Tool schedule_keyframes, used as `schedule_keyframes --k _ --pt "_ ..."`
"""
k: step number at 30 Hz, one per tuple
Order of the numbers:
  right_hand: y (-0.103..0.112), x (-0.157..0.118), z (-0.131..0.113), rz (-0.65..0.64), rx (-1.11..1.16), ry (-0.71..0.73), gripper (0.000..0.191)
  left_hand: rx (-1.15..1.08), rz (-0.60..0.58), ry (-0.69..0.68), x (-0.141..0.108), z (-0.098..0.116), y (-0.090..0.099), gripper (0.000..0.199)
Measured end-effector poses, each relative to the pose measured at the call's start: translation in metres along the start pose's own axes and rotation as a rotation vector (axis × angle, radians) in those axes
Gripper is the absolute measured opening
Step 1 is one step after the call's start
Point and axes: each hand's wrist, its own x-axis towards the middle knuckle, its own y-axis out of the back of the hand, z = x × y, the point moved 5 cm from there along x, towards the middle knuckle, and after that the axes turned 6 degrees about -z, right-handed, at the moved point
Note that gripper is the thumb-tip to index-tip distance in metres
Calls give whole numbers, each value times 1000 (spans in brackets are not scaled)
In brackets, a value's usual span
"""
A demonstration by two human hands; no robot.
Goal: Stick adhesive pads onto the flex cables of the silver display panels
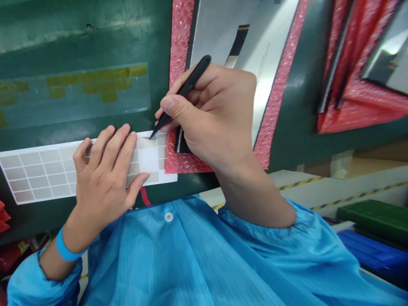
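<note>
My left hand (pixel 106 170) lies spread on a white sheet of grey rectangular stickers (pixel 57 170), pressing it against the bench. Black tweezers (pixel 191 83) are gripped in my right hand (pixel 219 114), their pointed tip at the upper edge of the sheet. At that tip one grey sticker (pixel 146 142) looks partly lifted, with bare white backing below it. The sheet's right end meets a piece of red bubble wrap (pixel 191 163). On the wrap, partly behind my right hand, rests a flat silvery panel (pixel 216 29) with a dark strip on it.
A clear film with yellow tape pieces (pixel 105 83) lies farther back on the green bench mat (pixel 153 25). More panels in red bubble wrap (pixel 360 102) are at the right. Green (pixel 376 219) and blue bins (pixel 376 250) stand below, beyond the bench edge.
</note>
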Motion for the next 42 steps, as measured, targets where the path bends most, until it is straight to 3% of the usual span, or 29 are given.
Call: schedule_keyframes --k 3,7,10,13,16,21,31,42 --pt "9 -6 -5 16 144 6 26 9 5 2 0 -2 2 72" --pt "53 -13 -17 182 210 52 20 10 -18 9 3 3 12 65" --pt "92 -16 -20 337 126 113 31 22 7 42 16 19 22 41" --pt "111 -18 -12 371 60 55 37 -56 132 -12 37 47 24 28" --pt "110 -20 -5 332 6 -53 31 -134 196 -43 56 63 9 29" --pt "95 -23 -1 275 -20 -183 26 -163 135 1 66 61 -12 31" --pt "95 -23 -2 309 -72 -195 23 -155 83 -25 64 60 -8 38" --pt "94 -24 -6 289 -143 -201 16 -155 133 -42 64 61 -8 37"
